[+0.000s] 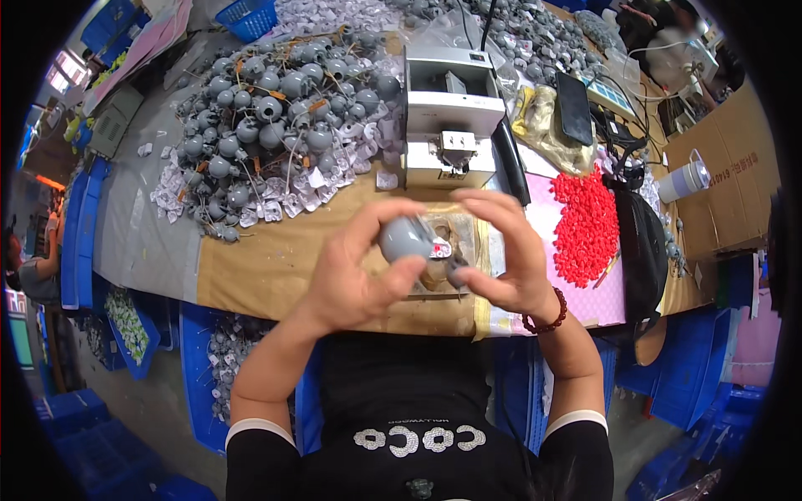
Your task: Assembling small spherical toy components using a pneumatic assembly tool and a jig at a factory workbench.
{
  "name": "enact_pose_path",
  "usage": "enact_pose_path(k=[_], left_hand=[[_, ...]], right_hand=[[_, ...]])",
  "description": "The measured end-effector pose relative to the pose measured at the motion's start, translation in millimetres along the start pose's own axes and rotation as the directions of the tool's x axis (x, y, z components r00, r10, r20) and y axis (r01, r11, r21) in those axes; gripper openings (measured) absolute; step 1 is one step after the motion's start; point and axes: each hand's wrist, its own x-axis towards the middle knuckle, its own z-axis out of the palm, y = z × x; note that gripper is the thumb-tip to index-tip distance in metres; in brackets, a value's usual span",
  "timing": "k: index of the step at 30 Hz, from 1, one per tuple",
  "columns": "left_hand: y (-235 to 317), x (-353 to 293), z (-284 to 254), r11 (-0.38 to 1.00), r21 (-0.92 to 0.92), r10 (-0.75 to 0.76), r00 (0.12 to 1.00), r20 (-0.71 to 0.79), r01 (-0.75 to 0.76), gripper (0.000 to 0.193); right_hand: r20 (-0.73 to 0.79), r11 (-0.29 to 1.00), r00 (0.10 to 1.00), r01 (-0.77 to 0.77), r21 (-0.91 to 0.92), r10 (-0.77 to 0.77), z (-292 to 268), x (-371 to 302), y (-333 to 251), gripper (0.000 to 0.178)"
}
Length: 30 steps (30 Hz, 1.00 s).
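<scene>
Above the near edge of the table, my left hand (pixel 344 274) is closed around a round, glossy grey plastic ball-shaped part (pixel 403 240). A small white piece with a red spot (pixel 440 249) shows at the ball's right side. Close beside it, my right hand (pixel 511 246) has its thumb and fingers curled around a small dark grey piece (pixel 456 271); whether that piece joins the ball I cannot tell. Under both hands lies a pale square plate (pixel 478 250), partly hidden by them.
A large heap of grey ball parts (pixel 271 108) with wires and white pieces covers the far left. Straight ahead stands a grey machine (pixel 455 108) with a metal fixture. Rightward are small red parts (pixel 585 225), a phone (pixel 573 108), a black bag (pixel 642 259) and a bottle (pixel 685 181).
</scene>
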Motion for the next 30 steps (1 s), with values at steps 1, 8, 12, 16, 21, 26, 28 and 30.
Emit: enact_pose_path(k=[1,8,12,16,21,26,28,30], left_hand=[[-5,-8,7,0.996,-0.091,-0.021,1.0,0.016,0.022,0.043],[-79,-56,37,0.747,-0.507,-0.459,0.886,0.074,0.429,0.036],[-109,-68,57,0.83,-0.405,-0.438,0.898,-0.047,0.383,0.036],[-109,-54,61,0.917,0.247,-0.268,0.942,-0.202,0.314,0.043],[-120,-36,63,0.887,0.381,-0.153,0.944,-0.293,0.262,0.045],[-120,-29,61,0.87,0.455,-0.07,0.961,-0.268,0.19,0.042],[-118,-27,61,0.872,0.457,-0.059,0.963,-0.262,0.178,0.041],[-117,-24,60,0.872,0.458,-0.052,0.964,-0.262,0.172,0.039]], right_hand=[[0.08,0.968,0.984,-0.168,0.184,0.156,6,-8,-1,0.06],[0.357,0.595,0.66,-0.751,0.287,0.661,17,-59,14,0.027],[0.254,0.922,0.887,-0.362,-0.133,0.385,27,-73,31,0.013],[0.223,0.911,0.943,-0.149,-0.384,0.248,34,-71,43,0.019],[0.23,0.868,0.963,-0.006,-0.496,0.138,39,-64,60,0.027],[0.313,0.829,0.93,0.016,-0.559,0.193,38,-62,60,0.027],[0.351,0.824,0.913,0.03,-0.566,0.207,36,-57,56,0.024],[0.375,0.815,0.899,0.034,-0.578,0.228,36,-54,55,0.022]])
